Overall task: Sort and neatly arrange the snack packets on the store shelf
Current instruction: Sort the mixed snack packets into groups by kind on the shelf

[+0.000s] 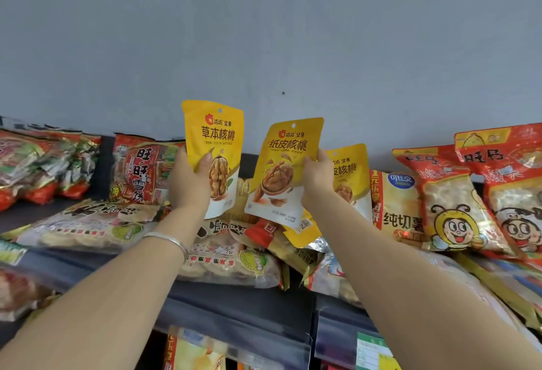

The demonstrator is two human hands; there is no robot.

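My left hand grips a yellow walnut packet upright above the top shelf. To its right, my right hand holds a second yellow walnut packet, tilted a little. A third yellow walnut packet stands on the shelf just behind my right hand. Part of another yellow packet shows below the one in my right hand. Rice cracker bags lie flat under my left forearm.
Red snack bags with a cartoon face stand at the right, beside a potato chip bag. Red candy bags fill the far left. The dark shelf edge runs below, with a price label. A grey wall rises behind.
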